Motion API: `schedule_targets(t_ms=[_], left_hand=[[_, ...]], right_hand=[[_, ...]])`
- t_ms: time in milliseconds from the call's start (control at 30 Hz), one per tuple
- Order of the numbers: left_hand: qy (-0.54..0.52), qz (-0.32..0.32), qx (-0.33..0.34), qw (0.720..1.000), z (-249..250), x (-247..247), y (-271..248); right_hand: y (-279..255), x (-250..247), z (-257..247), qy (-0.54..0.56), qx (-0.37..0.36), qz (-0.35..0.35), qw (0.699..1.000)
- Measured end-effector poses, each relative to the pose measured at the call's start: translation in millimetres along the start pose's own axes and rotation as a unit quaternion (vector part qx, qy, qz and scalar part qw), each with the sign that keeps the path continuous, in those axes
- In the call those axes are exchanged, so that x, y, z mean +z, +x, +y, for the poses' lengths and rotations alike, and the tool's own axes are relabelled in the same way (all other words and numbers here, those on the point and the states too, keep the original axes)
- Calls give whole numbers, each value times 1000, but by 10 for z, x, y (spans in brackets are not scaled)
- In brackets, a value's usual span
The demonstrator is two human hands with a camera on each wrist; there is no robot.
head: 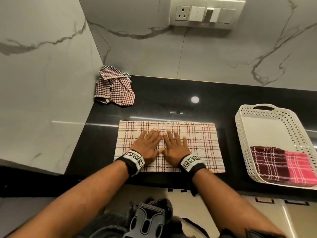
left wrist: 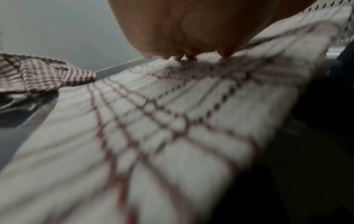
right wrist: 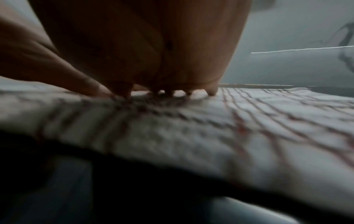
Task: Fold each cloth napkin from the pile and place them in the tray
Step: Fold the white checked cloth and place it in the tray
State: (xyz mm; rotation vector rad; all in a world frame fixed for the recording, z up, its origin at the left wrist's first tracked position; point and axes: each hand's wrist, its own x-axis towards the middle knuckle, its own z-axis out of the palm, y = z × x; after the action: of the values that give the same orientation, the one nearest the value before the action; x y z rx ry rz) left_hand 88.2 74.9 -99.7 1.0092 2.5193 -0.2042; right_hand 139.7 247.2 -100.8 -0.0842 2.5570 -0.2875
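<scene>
1. The cream napkin [head: 202, 143], checked with red and dark lines, lies flat on the black counter [head: 157, 98] right in front of the person. Its long axis runs left to right, and its near edge sits close to the counter's front lip.

2. Both hands rest on the middle of it, side by side and almost touching. The left hand [head: 147, 145] covers the part just left of centre, the right hand [head: 175, 146] the part just right of it, so neither is nearer to the cloth than the other.

3. The fingers of both hands are straight and slightly spread, palms down, pressing the cloth and gripping nothing. The wrist views agree: fingertips [left wrist: 173, 57] bear down on the weave, and on the right the fingertips [right wrist: 211, 92] do the same.

4. To my eye the cloth is already doubled once, since a layered edge shows at its far side. The next fold would likely bring one short end across to the other.

5. The tray [head: 243, 140] stands to the right, well apart from the napkin, so the right hand is nearer to it. Two folded napkins [head: 281, 164] lie at its near end.

6. The pile [head: 114, 86] of unfolded checked cloths sits in the far left corner against the wall.
</scene>
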Motion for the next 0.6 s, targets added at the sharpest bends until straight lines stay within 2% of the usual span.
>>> schedule_targets(t_ms=[67, 200, 267, 367, 467, 533, 600], left_hand=[[-26, 6, -28, 999, -111, 134, -142], [-68, 12, -108, 992, -545, 378, -665], [-63, 5, -144, 988, -670, 437, -801], [-67, 13, -148, 987, -493, 370, -754], [-79, 66, -85, 991, 47, 245, -544], [-73, 62, -52, 994, 446, 274, -457], [-68, 53, -61, 994, 593, 410, -455]], right_hand=[[-92, 61, 305, 3, 31, 7, 1000], [-503, 72, 1225, 31, 160, 5, 987], [-625, 43, 1449, 23, 188, 2, 982], [-662, 43, 1193, 15, 160, 28, 987], [-601, 169, 487, 23, 67, 52, 996], [-612, 340, 98, 20, 8, 41, 999], [-629, 511, 53, 12, -8, 36, 999]])
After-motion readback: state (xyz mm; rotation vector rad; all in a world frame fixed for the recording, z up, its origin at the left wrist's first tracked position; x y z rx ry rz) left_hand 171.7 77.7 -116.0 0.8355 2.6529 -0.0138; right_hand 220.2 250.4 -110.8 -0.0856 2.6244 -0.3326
